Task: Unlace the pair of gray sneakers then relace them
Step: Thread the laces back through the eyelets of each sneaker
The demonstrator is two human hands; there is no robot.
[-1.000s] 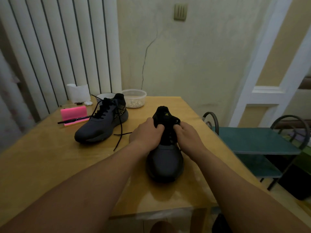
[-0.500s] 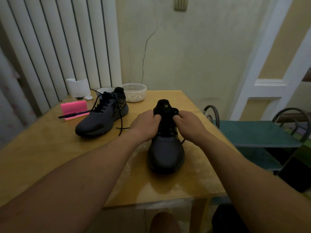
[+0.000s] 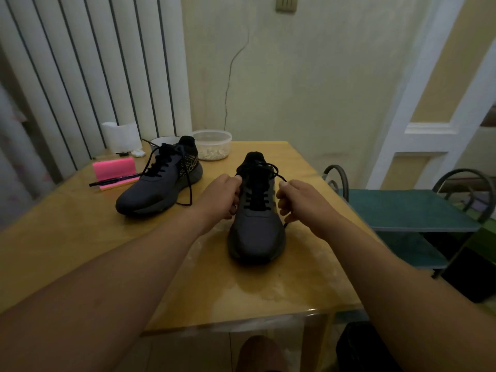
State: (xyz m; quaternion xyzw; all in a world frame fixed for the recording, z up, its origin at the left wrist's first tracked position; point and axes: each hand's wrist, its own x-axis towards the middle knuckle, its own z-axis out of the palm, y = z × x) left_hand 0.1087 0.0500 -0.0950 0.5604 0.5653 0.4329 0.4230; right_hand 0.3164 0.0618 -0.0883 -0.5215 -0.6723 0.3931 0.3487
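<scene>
Hands pinching sneaker laces (image 3: 277, 175), left hand (image 3: 221, 196), right hand (image 3: 304, 202)

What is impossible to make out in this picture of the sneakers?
Head view:
- Left hand: its grip on the near sneaker is hidden by its own back.
- Lace: part covered inside the right hand.
- Gold print on the far sneaker: too small, dim.
- Bowl: mostly behind that sneaker.
- Tub contents: too small.

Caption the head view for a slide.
Left hand and right hand pinch the lace of the nearer sneaker; the other sneaker stands behind.
</scene>
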